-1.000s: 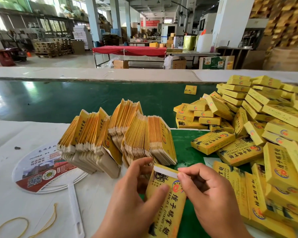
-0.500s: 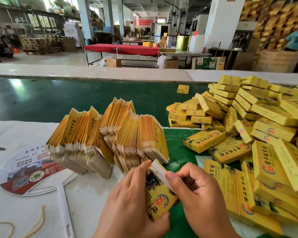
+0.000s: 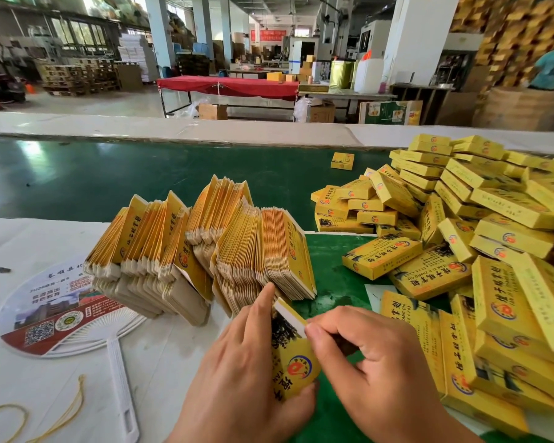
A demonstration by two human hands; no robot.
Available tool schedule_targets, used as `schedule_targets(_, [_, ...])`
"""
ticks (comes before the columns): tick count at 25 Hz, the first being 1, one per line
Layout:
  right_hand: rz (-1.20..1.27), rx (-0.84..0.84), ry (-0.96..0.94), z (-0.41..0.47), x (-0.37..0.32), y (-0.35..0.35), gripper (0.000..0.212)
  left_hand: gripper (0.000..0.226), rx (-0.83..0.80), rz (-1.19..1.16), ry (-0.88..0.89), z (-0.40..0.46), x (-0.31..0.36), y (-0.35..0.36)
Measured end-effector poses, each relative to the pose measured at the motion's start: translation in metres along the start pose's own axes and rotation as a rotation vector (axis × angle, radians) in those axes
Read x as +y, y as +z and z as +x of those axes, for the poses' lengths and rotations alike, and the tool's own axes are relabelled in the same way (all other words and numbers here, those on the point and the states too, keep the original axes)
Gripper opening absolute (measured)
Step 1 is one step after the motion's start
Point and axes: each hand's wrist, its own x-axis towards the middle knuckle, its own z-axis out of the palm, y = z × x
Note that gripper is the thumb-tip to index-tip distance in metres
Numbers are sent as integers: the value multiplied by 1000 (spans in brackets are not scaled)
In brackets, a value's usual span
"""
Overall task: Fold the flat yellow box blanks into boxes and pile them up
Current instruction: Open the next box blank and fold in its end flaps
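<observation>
Both hands work one yellow box (image 3: 293, 356) at the near edge of the table (image 3: 160, 362), approx mid-width, just in front of the blanks. L hand (image 3: 247, 372) grips the box from its left side w/ thumb under the lower end, index finger stretched up along the box edge toward the top. R hand (image 3: 375, 362) has fingers (image 3: 320, 330) curled, thumb and index pinching the white end flap (image 3: 290, 314) at the box top. Box is tilted, top end away from the person, logo face to the right.

Flat blanks (image 3: 205, 251) stand on edge in fanned bundles, just behind the hands, mid-table, partly on the white cover, partly at the green belt (image 3: 109, 180). Rightmost bundle is close to the L index fingertip; can't tell if touching.

Folded boxes (image 3: 480, 225) lie in a loose heap filling the right side of the table, from near edge back to the far side of the belt. One single box (image 3: 342, 161) sits apart on the belt, nearer the far edge.

Near left: a round paper fan (image 3: 55, 314) w/ white plastic handle, flat on the cover, partly under the left bundles. Yellow rubber bands (image 3: 29, 417) at the near left corner. Small dark scrap (image 3: 4, 269) by the left edge.
</observation>
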Motion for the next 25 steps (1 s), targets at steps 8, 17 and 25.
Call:
schedule_targets(8, [128,-53,113,-2,0,9,17,82,114,-254,15,1,-5,3])
schedule_targets(17, [367,-72,329,-4,4,8,16,76,124,-435,19,-2,-11,-1])
schedule_targets(25, [973,-50,1017,12,29,-4,19,47,-118,-495,503,12,-29,-23])
